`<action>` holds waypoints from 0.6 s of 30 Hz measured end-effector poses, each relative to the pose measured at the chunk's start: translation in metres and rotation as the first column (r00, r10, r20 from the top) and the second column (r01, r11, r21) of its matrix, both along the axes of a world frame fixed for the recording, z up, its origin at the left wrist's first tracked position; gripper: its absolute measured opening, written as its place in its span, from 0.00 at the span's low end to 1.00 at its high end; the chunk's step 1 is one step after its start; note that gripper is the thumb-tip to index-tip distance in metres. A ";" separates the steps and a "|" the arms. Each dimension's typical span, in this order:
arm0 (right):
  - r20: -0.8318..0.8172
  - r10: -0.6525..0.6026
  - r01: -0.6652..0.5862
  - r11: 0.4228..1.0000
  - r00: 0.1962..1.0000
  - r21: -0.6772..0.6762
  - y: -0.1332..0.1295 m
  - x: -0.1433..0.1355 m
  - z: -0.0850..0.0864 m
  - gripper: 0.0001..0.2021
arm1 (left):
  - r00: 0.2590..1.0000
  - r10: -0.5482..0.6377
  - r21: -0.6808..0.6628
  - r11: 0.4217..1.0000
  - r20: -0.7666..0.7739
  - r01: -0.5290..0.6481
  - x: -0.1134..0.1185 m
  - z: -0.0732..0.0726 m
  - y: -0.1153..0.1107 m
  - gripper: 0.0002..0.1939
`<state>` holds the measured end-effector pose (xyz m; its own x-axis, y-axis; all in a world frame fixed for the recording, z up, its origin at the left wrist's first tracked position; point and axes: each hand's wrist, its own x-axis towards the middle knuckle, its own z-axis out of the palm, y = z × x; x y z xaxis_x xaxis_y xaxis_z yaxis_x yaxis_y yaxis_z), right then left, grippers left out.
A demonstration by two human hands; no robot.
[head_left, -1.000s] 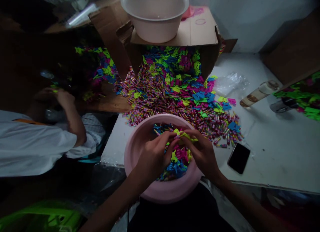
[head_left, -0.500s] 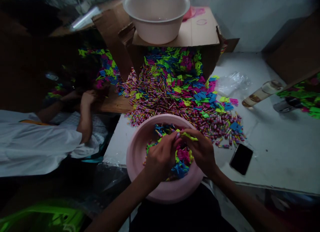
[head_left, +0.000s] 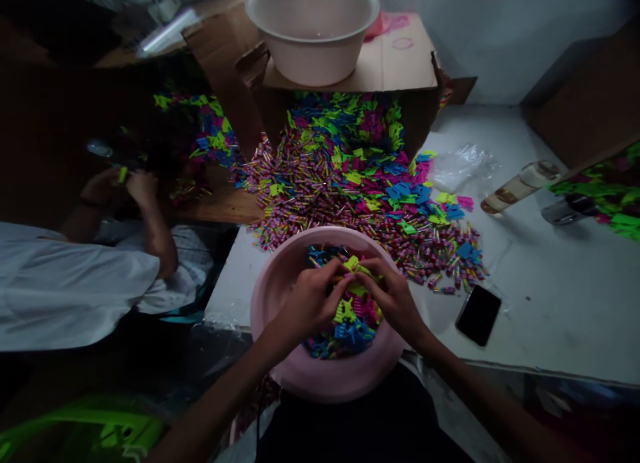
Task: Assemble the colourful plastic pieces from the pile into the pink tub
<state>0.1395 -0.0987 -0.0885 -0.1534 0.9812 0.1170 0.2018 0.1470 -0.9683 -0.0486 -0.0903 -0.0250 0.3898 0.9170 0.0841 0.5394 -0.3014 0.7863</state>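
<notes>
Presently I have both hands close together over the pink basin [head_left: 345,384], fingertips meeting just above its contents. The right hand [head_left: 399,302] pinches a yellow-green plastic piece [head_left: 371,274] between thumb and fingers. The left hand [head_left: 311,295] is closed in a pinch too, at the near end of that same piece; from where I sit, the view is too dim for me to tell whether it grips a second small part there. Below the fingers I can see blue, magenta and yellow-green pieces [head_left: 350,336] piled inside the basin, which stands at the front edge of the white desk [head_left: 560,303].

Beyond its rim I have a broad heap of slim, multicoloured tubes [head_left: 295,183], running back into flat bright plastic shapes [head_left: 350,126] under a cardboard box [head_left: 400,66]. A white basin [head_left: 315,63] sits on that box. To the right I make out a black phone [head_left: 479,315], crumpled clear plastic [head_left: 465,166], a transparent bottle [head_left: 520,186] and a dark cup [head_left: 567,210]. At far left, a co-worker in a white top [head_left: 75,286] has both hands raised near a small yellow-green item [head_left: 123,174].
</notes>
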 end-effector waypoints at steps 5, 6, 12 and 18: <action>-0.058 -0.062 0.052 0.987 0.996 -0.152 0.010 0.005 0.000 0.12 | 0.978 0.157 -0.066 0.987 0.135 -0.150 0.003 -0.004 -0.002 0.09; -0.076 -0.059 0.044 0.981 0.995 -0.186 0.010 0.007 0.002 0.13 | 0.963 0.205 -0.120 0.975 0.175 -0.185 0.004 -0.004 -0.002 0.09; -0.151 -0.018 -0.026 0.959 0.988 -0.282 0.007 0.012 0.016 0.15 | 0.880 0.341 -0.300 0.922 0.330 -0.245 0.013 -0.009 -0.001 0.12; -0.073 0.018 -0.035 0.969 0.997 -0.244 0.008 0.015 0.025 0.13 | 0.888 0.338 -0.245 0.932 0.312 -0.268 0.014 -0.010 -0.002 0.11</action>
<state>0.1543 -0.0910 -0.0640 -0.1796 0.9770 -0.1151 0.1320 -0.0920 -0.9870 -0.0348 -0.0923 -0.0346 0.0688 0.9973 -0.0259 0.2662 0.0066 0.9639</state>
